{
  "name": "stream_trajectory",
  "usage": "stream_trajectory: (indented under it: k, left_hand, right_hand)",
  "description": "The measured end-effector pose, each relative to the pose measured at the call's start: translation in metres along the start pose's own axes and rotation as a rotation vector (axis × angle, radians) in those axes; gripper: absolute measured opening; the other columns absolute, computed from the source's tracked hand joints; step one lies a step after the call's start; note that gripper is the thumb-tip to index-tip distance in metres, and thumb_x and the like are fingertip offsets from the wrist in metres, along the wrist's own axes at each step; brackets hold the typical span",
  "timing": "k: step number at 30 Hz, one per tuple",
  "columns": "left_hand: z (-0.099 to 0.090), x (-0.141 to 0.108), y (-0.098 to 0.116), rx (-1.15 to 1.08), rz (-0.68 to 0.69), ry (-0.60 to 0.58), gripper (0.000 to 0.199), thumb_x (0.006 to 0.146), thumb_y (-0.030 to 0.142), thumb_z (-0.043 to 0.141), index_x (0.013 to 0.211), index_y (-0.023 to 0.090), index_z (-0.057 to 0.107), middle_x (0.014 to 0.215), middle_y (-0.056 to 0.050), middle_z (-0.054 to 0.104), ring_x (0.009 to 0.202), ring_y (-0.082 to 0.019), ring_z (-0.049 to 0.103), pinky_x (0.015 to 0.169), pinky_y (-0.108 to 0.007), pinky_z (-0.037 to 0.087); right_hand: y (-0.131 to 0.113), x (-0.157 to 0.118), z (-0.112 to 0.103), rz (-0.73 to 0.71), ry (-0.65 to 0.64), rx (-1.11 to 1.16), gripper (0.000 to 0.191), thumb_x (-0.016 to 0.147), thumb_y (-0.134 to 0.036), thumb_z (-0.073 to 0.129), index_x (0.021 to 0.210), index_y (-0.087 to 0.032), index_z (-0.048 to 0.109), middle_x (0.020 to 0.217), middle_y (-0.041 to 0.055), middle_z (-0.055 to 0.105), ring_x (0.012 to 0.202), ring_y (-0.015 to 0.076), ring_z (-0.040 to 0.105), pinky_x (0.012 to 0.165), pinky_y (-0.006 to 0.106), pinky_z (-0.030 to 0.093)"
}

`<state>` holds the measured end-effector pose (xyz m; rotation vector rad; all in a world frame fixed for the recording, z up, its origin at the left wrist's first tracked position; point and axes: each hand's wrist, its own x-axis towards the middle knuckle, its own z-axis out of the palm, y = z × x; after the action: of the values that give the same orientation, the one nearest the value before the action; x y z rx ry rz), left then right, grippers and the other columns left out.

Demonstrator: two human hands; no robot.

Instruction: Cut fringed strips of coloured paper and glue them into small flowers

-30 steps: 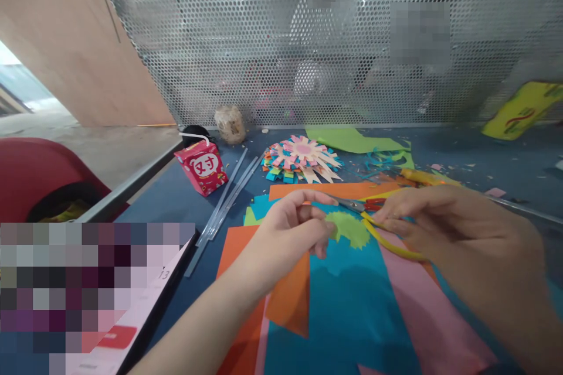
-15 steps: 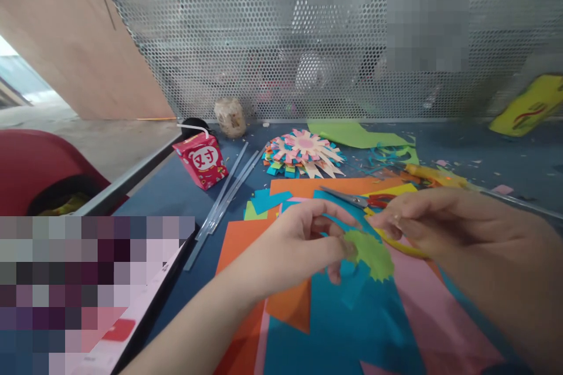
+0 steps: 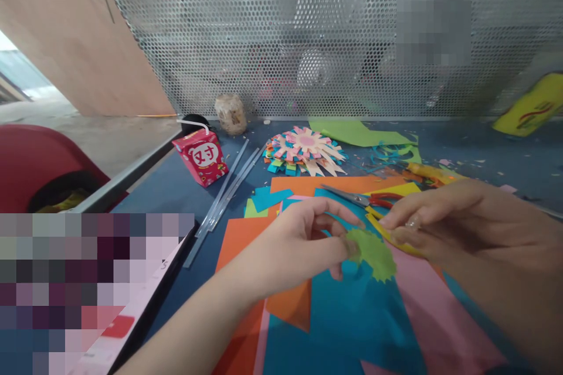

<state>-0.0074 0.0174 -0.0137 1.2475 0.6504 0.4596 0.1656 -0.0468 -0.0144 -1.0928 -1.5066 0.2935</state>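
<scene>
Head view: green paper in left grip, right grip unclear (carton lettering: "又寸").

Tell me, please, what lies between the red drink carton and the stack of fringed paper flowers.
In the head view, several clear rods, apparently glue sticks, lie slantwise between the red drink carton and the stack of fringed paper flowers.

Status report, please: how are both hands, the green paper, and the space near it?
Left hand pinches jagged green paper disc by its edge, above blue paper. Right hand by scissors, grip unclear. Scissors close beyond disc.
</scene>
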Motion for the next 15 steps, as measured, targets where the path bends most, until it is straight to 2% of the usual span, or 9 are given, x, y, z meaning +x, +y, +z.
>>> stream_trajectory:
  k: [6, 10, 15]
  left_hand:
    - [-0.0001, 0.0008, 0.0001, 0.006, 0.005, -0.003, 0.020, 0.070, 0.013, 0.062, 0.088, 0.017, 0.057, 0.062, 0.007, 0.054, 0.045, -0.005, 0.053, 0.049, -0.019, 0.042]
    - [-0.0004, 0.0000, 0.0007, 0.015, -0.001, -0.007, 0.019, 0.070, 0.014, 0.062, 0.088, 0.017, 0.057, 0.062, 0.007, 0.054, 0.045, -0.006, 0.053, 0.049, -0.019, 0.042]
    - [-0.0009, 0.0001, 0.0003, 0.018, 0.000, -0.007, 0.019, 0.070, 0.014, 0.062, 0.088, 0.017, 0.057, 0.063, 0.007, 0.054, 0.046, -0.005, 0.053, 0.050, -0.019, 0.042]
  right_hand:
    - [0.0001, -0.0009, -0.0023, 0.006, 0.009, -0.057, 0.015, 0.075, -0.012, 0.067, 0.074, -0.027, 0.065, 0.072, -0.0103, 0.071, 0.065, 0.0037, 0.068, 0.065, 0.001, 0.053]
    - [0.0009, -0.0017, -0.0036, 0.005, 0.003, -0.057, 0.019, 0.075, -0.011, 0.067, 0.078, -0.030, 0.068, 0.075, -0.0095, 0.072, 0.062, 0.0078, 0.069, 0.059, 0.008, 0.058]
    - [0.0029, -0.0074, -0.0058, 0.065, 0.005, 0.013, 0.016, 0.077, -0.016, 0.067, 0.077, -0.033, 0.068, 0.068, -0.0092, 0.071, 0.056, 0.0132, 0.069, 0.054, 0.019, 0.062]
